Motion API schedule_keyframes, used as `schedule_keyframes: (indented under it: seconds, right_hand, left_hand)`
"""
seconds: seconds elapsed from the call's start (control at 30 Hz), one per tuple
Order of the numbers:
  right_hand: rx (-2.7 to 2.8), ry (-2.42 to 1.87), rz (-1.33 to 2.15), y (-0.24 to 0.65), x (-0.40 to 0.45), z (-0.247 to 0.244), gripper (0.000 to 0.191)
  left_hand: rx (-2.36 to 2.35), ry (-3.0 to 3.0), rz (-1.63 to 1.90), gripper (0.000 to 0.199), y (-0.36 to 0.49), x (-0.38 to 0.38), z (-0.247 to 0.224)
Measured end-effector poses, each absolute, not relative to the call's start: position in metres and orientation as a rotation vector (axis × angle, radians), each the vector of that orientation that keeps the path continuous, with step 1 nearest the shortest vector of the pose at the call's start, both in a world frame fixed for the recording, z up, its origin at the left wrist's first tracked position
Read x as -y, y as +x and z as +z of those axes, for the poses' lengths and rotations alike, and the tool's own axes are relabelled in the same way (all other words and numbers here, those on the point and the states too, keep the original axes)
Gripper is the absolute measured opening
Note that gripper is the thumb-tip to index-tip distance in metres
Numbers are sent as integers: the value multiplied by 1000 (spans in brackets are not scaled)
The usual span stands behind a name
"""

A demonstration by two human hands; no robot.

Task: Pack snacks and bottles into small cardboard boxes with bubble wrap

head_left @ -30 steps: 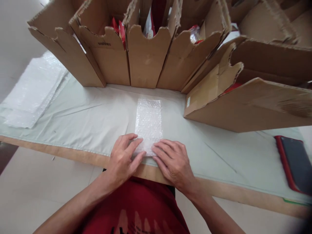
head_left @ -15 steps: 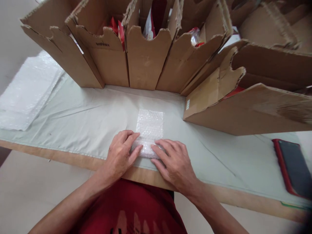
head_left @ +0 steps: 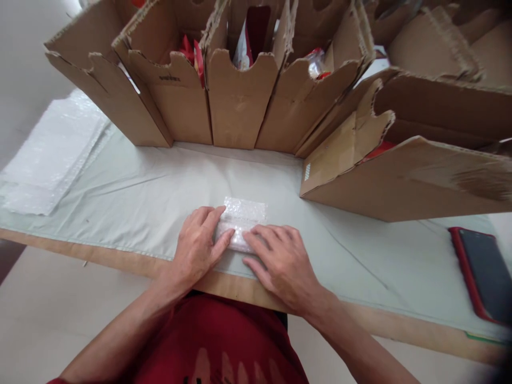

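A clear bubble wrap roll lies on the pale green cloth near the table's front edge, with a short flat flap of the wrap stretching away behind it. On its left end rest the fingers and thumb of my left hand. My right hand presses on the right end, fingers bent over it and thumb lower, near the front. Both hands grip the roll between them. What is inside the wrap cannot be made out.
Cardboard bins with red and clear packets stand along the back. Another cardboard box angles in at the right. Stacked bubble wrap sheets lie at the left, and a phone in a red case at the far right.
The roll has turned over away from me, and the flat flap behind it is shorter. Both hands have moved slightly forward with it.
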State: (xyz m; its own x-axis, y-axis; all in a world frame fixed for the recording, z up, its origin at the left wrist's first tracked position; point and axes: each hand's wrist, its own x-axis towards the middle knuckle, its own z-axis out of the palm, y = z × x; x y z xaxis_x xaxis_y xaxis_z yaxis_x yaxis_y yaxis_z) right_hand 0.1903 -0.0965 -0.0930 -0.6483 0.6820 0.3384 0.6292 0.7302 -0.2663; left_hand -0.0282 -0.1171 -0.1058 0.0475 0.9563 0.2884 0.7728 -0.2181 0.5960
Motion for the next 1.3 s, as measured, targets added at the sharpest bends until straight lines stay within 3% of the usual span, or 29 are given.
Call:
schedule_keyframes:
  seconds: [0.1, 0.23, 0.3, 0.4, 0.47, 0.57, 0.6, 0.77, 0.87, 0.93, 1.0, 1.07, 1.17, 1.3]
  right_hand:
    - [2418, -1027, 293, 190, 85, -97, 20]
    - [2073, -1194, 754, 187, 89, -93, 25]
    - [1988, -1214, 995, 187, 100, -91, 23]
    - [1933, -1236, 1018, 194, 112, -88, 20]
    - [1877, -1265, 1013, 203, 113, -83, 31]
    - [1810, -1219, 1271, 211, 107, -67, 61]
    - [1814, -1189, 1345, 210, 106, -61, 63]
    - [1766, -1186, 1342, 203, 102, -45, 12]
    - [1674, -1235, 1311, 210, 101, -43, 11]
    - [1735, -1254, 1337, 219, 100, -42, 20]
    - [1877, -1260, 1366, 227, 99, -41, 36]
    - [2044, -1281, 1344, 234, 99, -40, 40]
    - [2226, -1297, 1248, 242, 98, -35, 25]
    - [2228, -1278, 1215, 274, 91, -2, 7]
  left_hand:
    - [-1671, 1554, 1142, 48, -25, 135, -101]
    - [-1343, 881, 1189, 66, -11, 152, -93]
    - [-1236, 755, 1154, 69, -3, 150, -89]
    - [-1274, 749, 1114, 78, 5, 146, -85]
    - [-1350, 841, 1093, 82, 8, 148, -84]
    - [-1401, 1064, 1008, 80, 9, 156, -88]
    - [-1393, 1134, 978, 80, 10, 159, -90]
    - [-1297, 1376, 965, 83, 9, 163, -106]
    - [-1261, 1462, 921, 65, 2, 157, -120]
    - [-1194, 1527, 847, 55, -4, 153, -128]
    - [-1115, 1592, 790, 57, -7, 151, -136]
    - [-1094, 1617, 793, 56, -7, 151, -141]
    - [-1051, 1559, 819, 54, -4, 150, -144]
    - [-933, 1389, 839, 82, -8, 140, -137]
